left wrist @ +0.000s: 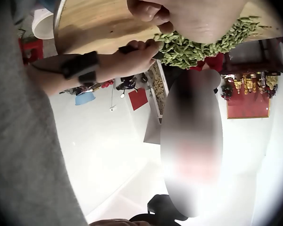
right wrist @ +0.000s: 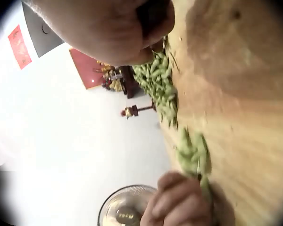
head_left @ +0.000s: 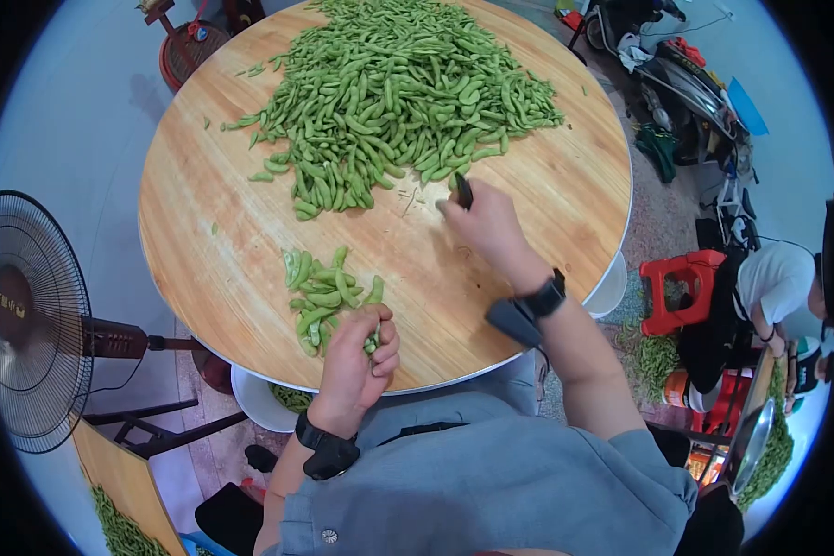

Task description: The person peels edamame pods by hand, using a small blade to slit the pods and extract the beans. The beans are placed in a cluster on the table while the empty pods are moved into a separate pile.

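Note:
The left hand (head_left: 355,360) is curled round some green pods (head_left: 372,344) near the table's front edge, beside a small group of pods (head_left: 322,295). Further forward and to the right, the right hand (head_left: 493,232) grips a black object (head_left: 464,192), its tip close to the front of the large pod heap (head_left: 389,102). What the black object is cannot be made out. In the right wrist view the right hand (right wrist: 104,33) covers most of it, and the left hand (right wrist: 179,202) is beside the small group (right wrist: 192,153).
The round wooden table (head_left: 204,269) carries the pods and a few thin scraps (head_left: 410,199). A dark object (head_left: 514,322) lies by the right forearm. A fan (head_left: 32,320) stands left, a white bowl (head_left: 259,400) below the edge, a red stool (head_left: 658,287) and a seated person (head_left: 777,283) right.

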{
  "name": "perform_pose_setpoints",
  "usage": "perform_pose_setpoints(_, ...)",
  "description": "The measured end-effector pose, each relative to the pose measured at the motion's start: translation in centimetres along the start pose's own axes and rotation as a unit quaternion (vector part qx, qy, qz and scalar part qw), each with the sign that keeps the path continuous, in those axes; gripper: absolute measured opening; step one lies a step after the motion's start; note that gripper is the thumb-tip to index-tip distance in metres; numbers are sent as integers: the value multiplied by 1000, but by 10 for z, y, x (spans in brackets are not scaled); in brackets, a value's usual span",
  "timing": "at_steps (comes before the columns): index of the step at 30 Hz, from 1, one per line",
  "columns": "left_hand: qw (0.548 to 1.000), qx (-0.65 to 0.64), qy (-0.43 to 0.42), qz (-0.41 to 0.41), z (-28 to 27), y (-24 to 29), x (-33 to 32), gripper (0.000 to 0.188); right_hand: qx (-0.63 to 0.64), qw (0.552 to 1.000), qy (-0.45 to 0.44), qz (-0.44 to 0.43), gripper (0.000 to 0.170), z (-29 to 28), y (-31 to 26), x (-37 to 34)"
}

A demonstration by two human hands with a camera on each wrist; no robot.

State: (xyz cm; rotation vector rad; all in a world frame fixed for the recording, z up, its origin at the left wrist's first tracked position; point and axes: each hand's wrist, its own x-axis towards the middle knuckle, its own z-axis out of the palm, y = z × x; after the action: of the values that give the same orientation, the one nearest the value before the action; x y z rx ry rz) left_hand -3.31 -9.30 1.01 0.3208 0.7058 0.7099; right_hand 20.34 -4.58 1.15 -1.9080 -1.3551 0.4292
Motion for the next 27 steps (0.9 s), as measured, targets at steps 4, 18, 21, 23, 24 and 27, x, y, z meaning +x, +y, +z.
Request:
perform_pose_setpoints(4, 998, -2, -38, -42, -1, -2, 0, 14, -137, 983, 115, -42, 28, 14, 23, 33)
perform_pose_setpoints(18, 971, 1, -143, -192, 8, -11, 20, 26, 294, 887, -354, 44, 16, -44, -22, -70)
perform_pose_setpoints(21, 968, 20, -169, -182, 18, -7, 11, 26, 297, 888, -330, 120, 20, -39, -27, -75)
perform_pose_setpoints(23, 985, 81, -107, -110, 18, -7, 9, 22, 287, 900, -312, 101, 24, -34, -26, -82)
perform_pose_setpoints(24, 985, 82, -106, -110, 17, -8, 9, 22, 276, 911, -294, 83, 28, -31, -26, -85)
perform_pose_setpoints(27, 990, 107, -76, -41, 14, -10, 11, 16, 314, 873, -364, 82, 36, -35, -30, -94)
